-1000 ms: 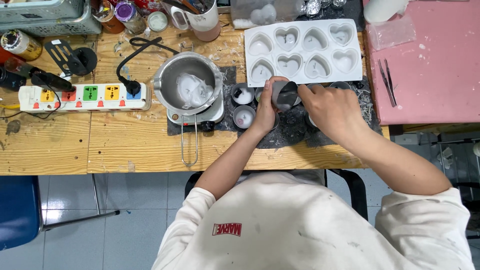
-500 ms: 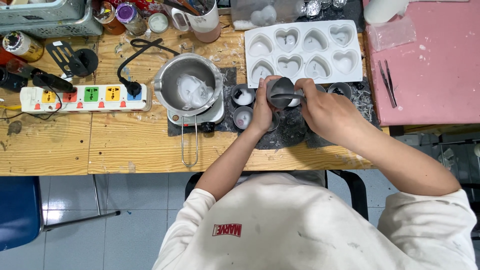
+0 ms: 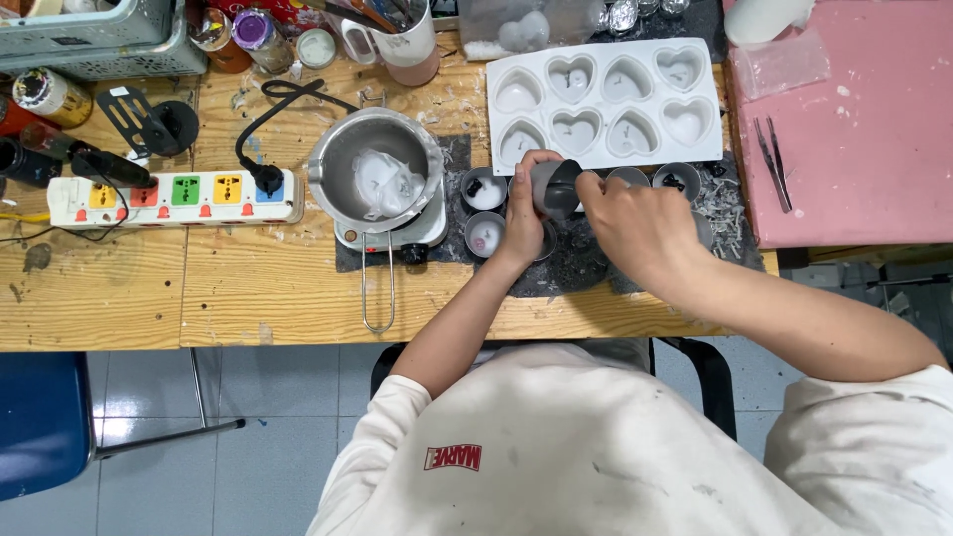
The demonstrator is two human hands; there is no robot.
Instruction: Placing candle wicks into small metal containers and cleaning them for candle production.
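My left hand [image 3: 524, 210] grips a small round metal tin [image 3: 556, 188], tilted on its side above the dark mat [image 3: 581, 263]. My right hand [image 3: 635, 223] meets the tin from the right with its fingertips at the rim; whether it holds a tool there I cannot tell. Other small tins stand on the mat: two with white contents [image 3: 484, 192] [image 3: 484, 235] to the left, two more [image 3: 677, 179] to the right. Just behind the hands lies a white heart-shaped silicone mould [image 3: 601, 99].
A metal pot with white wax [image 3: 375, 179] sits on a small hot plate left of the tins. A power strip [image 3: 174, 197] lies further left. Jars, a cup of tools and a basket line the back. A pink mat with tweezers [image 3: 772, 159] lies at right.
The tin has turned in my left hand, its opening now facing more sideways. My right hand has shifted a little left, closer against the tin.
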